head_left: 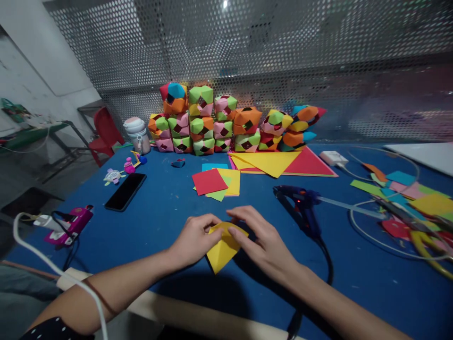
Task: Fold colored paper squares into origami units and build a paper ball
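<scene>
A folded yellow paper piece (221, 255) lies between my two hands near the front of the blue table, its pointed corner toward me. My left hand (194, 238) grips its left side, thumb on top and fingers curled behind. Over the right side, my right hand (260, 236) presses its thumb on the paper near the top, with the index finger stretched past the far edge. Just beyond my hands lie small paper squares: a red square (209, 182), a green one (218, 192) and a yellow one (233, 182).
Stacked folded-paper balls (201, 127) stand along the perforated metal screen. A glue gun (300, 203) with a cord lies right, near paper scraps (406, 186) and yellow-handled scissors (424, 248). On the left are a phone (126, 192), a power strip (71, 226) and a jar (137, 134).
</scene>
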The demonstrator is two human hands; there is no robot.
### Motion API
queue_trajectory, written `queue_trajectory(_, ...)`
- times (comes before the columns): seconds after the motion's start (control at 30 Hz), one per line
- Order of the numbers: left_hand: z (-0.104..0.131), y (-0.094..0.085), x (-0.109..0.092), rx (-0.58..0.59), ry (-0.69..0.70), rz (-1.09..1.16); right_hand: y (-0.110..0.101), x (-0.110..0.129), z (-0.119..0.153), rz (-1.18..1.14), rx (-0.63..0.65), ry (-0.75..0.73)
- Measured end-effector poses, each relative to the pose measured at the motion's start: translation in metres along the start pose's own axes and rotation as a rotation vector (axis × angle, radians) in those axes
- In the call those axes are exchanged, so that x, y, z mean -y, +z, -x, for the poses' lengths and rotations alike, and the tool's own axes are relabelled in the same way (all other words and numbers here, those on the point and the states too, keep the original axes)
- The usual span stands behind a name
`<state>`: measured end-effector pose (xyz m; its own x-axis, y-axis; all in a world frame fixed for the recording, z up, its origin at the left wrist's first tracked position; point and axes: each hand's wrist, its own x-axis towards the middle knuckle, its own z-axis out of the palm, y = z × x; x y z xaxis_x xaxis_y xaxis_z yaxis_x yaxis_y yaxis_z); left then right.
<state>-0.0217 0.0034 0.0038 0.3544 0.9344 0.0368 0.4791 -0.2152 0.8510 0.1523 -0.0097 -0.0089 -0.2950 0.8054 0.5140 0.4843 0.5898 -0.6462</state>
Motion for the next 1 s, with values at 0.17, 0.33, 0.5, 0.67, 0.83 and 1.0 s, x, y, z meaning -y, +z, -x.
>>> queue_trajectory(0.17,-0.002,0.003,0.005,-0.094,-0.105,0.195,0.009,-0.002,0.002,-0.054,-0.090,0.180)
queue_trajectory(0.33,-0.005,0.009,0.008,-0.092,-0.126,0.288,0.014,-0.006,0.000,-0.033,-0.104,0.111)
queue_trajectory(0.5,-0.006,0.012,0.007,-0.087,-0.147,0.372,0.013,-0.008,0.000,-0.044,-0.124,0.009)
queue_trajectory(0.67,-0.007,0.013,0.004,-0.085,-0.220,0.495,0.011,-0.011,0.003,-0.019,-0.082,-0.081)
queue_trajectory(0.83,-0.008,0.014,0.005,-0.087,-0.240,0.549,0.008,-0.007,0.003,-0.020,-0.027,-0.106)
queue_trajectory(1.0,-0.007,0.012,0.005,-0.062,-0.202,0.488,0.005,-0.003,0.001,-0.126,-0.043,0.061)
